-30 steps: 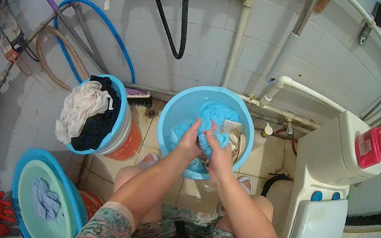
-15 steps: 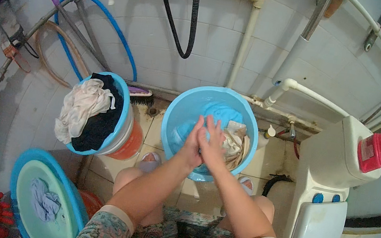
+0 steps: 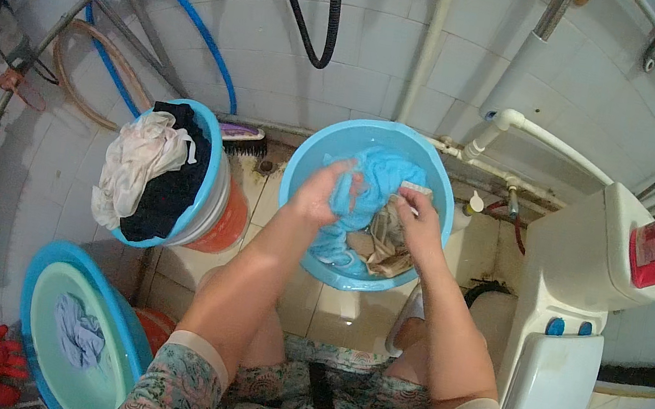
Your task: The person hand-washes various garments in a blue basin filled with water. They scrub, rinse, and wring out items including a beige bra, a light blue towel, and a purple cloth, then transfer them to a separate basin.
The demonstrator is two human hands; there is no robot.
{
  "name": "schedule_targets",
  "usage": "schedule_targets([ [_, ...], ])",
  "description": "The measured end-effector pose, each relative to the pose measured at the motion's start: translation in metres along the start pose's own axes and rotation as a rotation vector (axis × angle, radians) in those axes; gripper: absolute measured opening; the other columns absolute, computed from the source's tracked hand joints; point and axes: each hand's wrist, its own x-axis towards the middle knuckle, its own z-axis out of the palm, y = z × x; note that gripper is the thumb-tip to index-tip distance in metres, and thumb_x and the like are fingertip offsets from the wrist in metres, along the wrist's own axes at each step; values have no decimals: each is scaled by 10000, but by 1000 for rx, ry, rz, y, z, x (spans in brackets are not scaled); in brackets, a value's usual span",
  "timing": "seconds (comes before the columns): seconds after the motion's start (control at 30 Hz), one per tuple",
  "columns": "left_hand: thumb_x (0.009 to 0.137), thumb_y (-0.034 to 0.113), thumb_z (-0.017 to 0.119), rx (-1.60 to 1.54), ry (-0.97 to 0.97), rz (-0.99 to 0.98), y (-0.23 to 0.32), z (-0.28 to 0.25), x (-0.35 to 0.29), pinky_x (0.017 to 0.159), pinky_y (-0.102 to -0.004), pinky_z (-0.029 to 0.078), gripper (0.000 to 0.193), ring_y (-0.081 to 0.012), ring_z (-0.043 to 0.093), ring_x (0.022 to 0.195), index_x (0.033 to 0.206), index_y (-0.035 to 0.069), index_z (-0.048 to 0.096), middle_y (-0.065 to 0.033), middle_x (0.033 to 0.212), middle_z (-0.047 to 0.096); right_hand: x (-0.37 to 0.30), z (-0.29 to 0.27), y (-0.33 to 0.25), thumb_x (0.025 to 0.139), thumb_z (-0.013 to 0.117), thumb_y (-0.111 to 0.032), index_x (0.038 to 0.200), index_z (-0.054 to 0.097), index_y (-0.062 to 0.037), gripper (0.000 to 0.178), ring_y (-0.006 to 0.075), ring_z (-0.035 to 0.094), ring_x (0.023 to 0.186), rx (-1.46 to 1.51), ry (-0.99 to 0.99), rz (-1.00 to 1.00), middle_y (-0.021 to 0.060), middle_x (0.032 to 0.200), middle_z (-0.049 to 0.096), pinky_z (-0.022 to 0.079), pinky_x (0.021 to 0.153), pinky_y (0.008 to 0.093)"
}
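Observation:
A light-blue basin [image 3: 302,146] stands on the floor before me, with wet laundry in it. My left hand [image 3: 324,193] is at its left side, fingers curled round a fold of bright blue cloth [image 3: 387,171]. Over the right side, my right hand [image 3: 421,225] has thumb and fingers pinched together at a small whitish piece [image 3: 418,189]; its kind is not clear. Below that hand lies a beige, slightly shiny garment [image 3: 389,247], partly under the blue cloth.
A bucket [image 3: 214,196] to the left is heaped with black cloth [image 3: 168,193] and a whitish garment [image 3: 143,164]. Nearer, a green basin [image 3: 50,358] inside a blue one holds greyish cloth [image 3: 80,333]. Right stands a toilet [image 3: 547,407]; a scrub brush [image 3: 244,140] lies by the wall.
My hands, pressed together above the basin before, have parted and come down to the laundry. The left has taken hold of the blue cloth; the right has moved to the basin's right side.

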Motion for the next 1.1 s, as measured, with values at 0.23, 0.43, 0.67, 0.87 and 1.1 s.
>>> schedule_targets([
  [0.23,846,275,571,65,-23,190,31,-10,-14,558,-280,460,244,-174,571,714,1000,90,534,-76,880,597,-36,42,-14,770,607,-225,964,610,-87,238,264,617,766,-258,-482,40,116,832,638,479,708,350],
  [0.43,853,354,547,162,-174,87,41,-21,-13,776,-392,462,472,-258,559,977,1206,59,443,-129,1083,573,-49,74,20,748,615,-244,972,611,-68,285,340,603,840,-684,-341,-403,167,910,621,477,745,415],
  [0.67,822,416,549,1245,150,109,46,-57,-11,804,-397,445,498,-286,578,951,1113,12,546,-137,990,620,-17,64,15,778,540,-219,898,619,-31,237,332,601,790,-387,-290,69,197,853,612,462,702,419],
  [0.87,793,351,565,1844,431,427,27,-44,-38,782,-407,458,397,-324,596,889,1010,19,595,-190,927,627,-9,8,-33,816,543,-146,915,613,-22,174,166,542,717,269,-64,171,63,767,601,428,678,297],
  [1.1,791,275,599,1598,-22,420,-14,-24,-37,786,-379,471,344,-258,607,897,1063,69,566,-127,963,629,-4,-50,-52,844,554,-91,926,619,-43,115,88,489,776,364,189,1,-9,851,574,388,714,222],
])
